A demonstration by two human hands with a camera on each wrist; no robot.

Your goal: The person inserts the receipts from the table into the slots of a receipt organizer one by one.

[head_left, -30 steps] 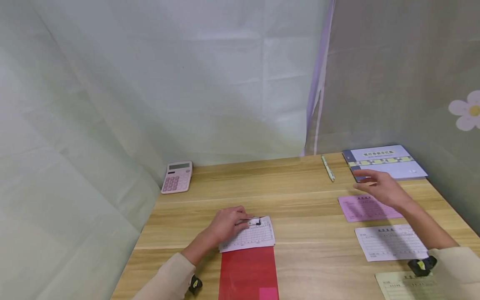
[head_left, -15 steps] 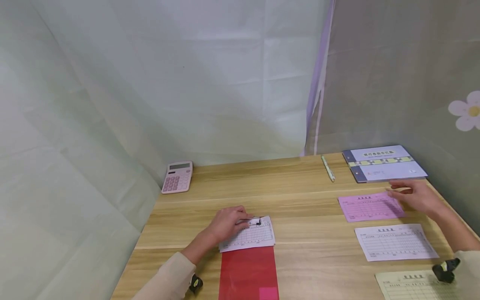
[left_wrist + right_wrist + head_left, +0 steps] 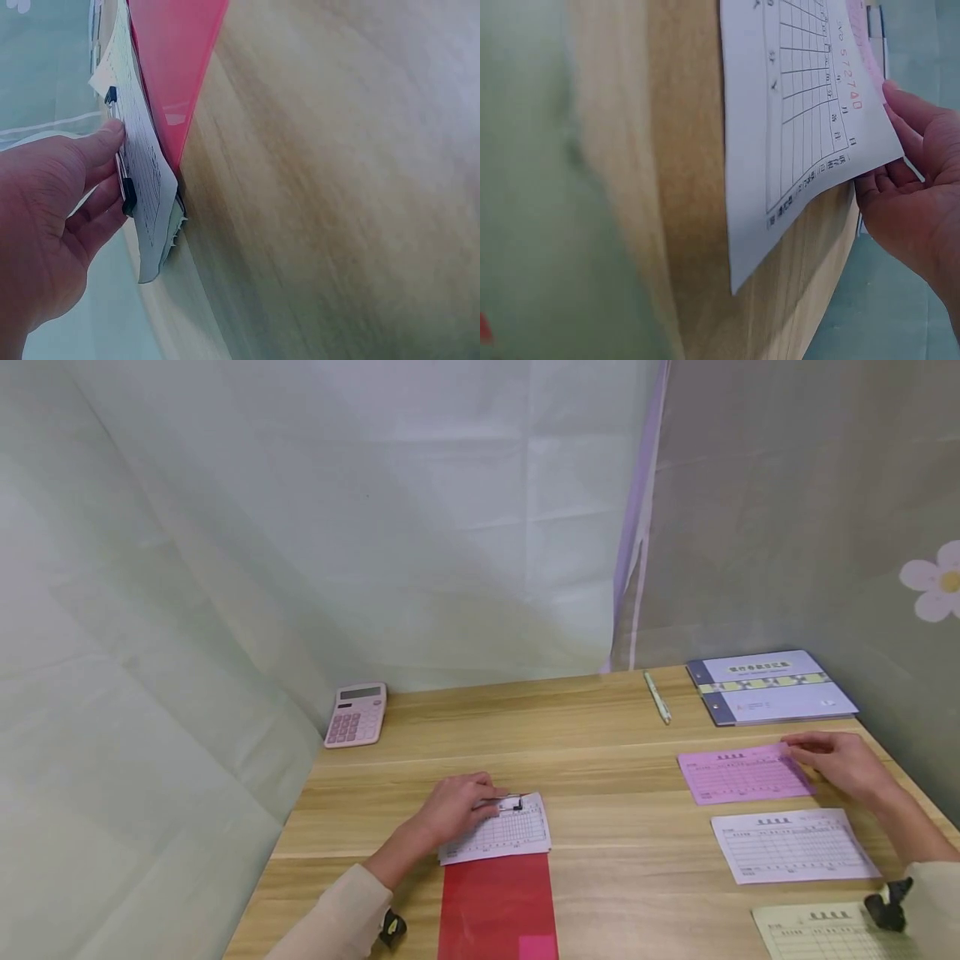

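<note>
A stack of white printed forms (image 3: 517,833) lies at the top of a red clipboard (image 3: 497,902). My left hand (image 3: 457,806) pinches the metal clip (image 3: 124,180), which has black ends, between thumb and fingers. In the left wrist view the forms stick out past the red sheet (image 3: 176,60). On the right, a pink slip (image 3: 738,775) lies flat on the table, and my right hand (image 3: 843,764) pinches its far right corner. The right wrist view shows a white slip (image 3: 795,127) in front of that hand, partly covering the pink slip (image 3: 864,37).
A white form (image 3: 791,845) and a pale yellow form (image 3: 821,931) lie nearer than the pink one. At the back are a pen (image 3: 657,697), a blue and white account book (image 3: 772,689) and a pink calculator (image 3: 356,714). Curtains (image 3: 450,527) hang behind the table.
My right hand has moved right and closer, from over the account book's near edge to the pink slip's right corner, its fingers coming together there. The left hand stays on the clip.
</note>
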